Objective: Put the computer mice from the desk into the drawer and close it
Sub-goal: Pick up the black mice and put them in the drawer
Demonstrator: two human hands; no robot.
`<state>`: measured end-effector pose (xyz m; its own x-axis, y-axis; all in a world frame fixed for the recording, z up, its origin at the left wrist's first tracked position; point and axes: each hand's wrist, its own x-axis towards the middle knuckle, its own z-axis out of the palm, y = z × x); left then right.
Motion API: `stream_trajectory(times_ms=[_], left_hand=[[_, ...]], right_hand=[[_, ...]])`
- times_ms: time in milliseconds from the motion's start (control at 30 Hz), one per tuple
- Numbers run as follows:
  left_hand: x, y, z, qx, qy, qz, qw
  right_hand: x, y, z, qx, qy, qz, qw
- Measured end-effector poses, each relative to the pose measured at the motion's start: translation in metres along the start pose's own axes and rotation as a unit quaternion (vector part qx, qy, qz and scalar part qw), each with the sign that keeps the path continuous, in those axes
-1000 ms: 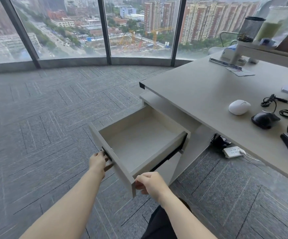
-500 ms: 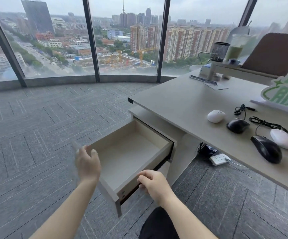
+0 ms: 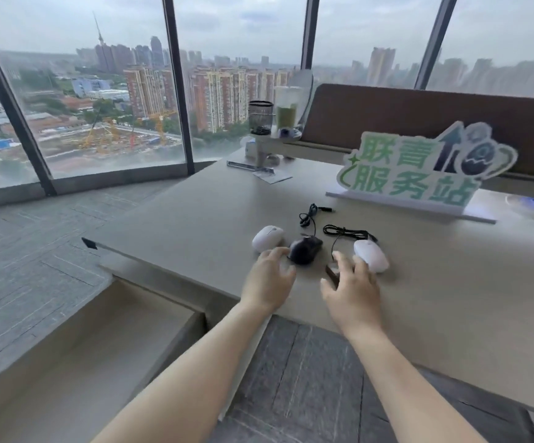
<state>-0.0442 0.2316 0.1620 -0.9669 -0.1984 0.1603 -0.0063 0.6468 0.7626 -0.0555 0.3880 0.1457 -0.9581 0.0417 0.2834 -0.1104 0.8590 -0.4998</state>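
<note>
On the desk (image 3: 195,219) lie three visible mice in a row: a white mouse (image 3: 267,238) at 9 o'clock, a black mouse (image 3: 305,249) in the middle, a second white mouse (image 3: 371,255) at 3 o'clock. Their long axes run roughly 7 to 1, except the last, 10 to 4; black cords trail toward 12. The left hand (image 3: 267,282) and right hand (image 3: 352,290) hover with fingers spread, gripping nothing; the right covers something dark. The drawer (image 3: 106,340) stands open at 8 o'clock.
</note>
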Motion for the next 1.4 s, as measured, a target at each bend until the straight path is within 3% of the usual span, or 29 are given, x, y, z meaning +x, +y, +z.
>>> stream_trajectory(times_ms=[100,267,367,533,800,933,1100,1400], left_hand=[[0.031,0.009,0.034,0.035,-0.022,-0.004,0.999],[0.071,0.014,0.067,0.177,-0.011,-0.035,0.984],[0.082,0.016,0.072,0.246,0.016,-0.024,0.969],[0.085,0.046,0.037,0.028,0.098,-0.021,0.995],[0.053,0.095,-0.131,-0.103,0.284,0.071,0.950],[0.004,0.058,-0.201,-0.030,0.337,0.073,0.938],[-0.057,-0.044,-0.233,0.028,0.332,-0.026,0.942],[-0.125,-0.220,-0.207,0.032,0.226,-0.227,0.947]], right_hand=[[0.014,0.019,0.007,-0.011,-0.063,0.046,0.997],[0.025,0.028,0.017,-0.010,-0.030,0.027,0.999],[0.029,0.029,0.014,0.045,-0.019,0.025,0.999],[0.045,0.014,-0.020,0.144,0.032,-0.002,0.989],[0.024,-0.099,-0.088,0.299,0.091,-0.151,0.938],[-0.018,-0.159,-0.075,0.373,0.017,-0.176,0.911],[-0.069,-0.214,-0.008,0.396,-0.108,-0.176,0.895],[-0.129,-0.247,0.145,0.295,-0.329,-0.044,0.896]])
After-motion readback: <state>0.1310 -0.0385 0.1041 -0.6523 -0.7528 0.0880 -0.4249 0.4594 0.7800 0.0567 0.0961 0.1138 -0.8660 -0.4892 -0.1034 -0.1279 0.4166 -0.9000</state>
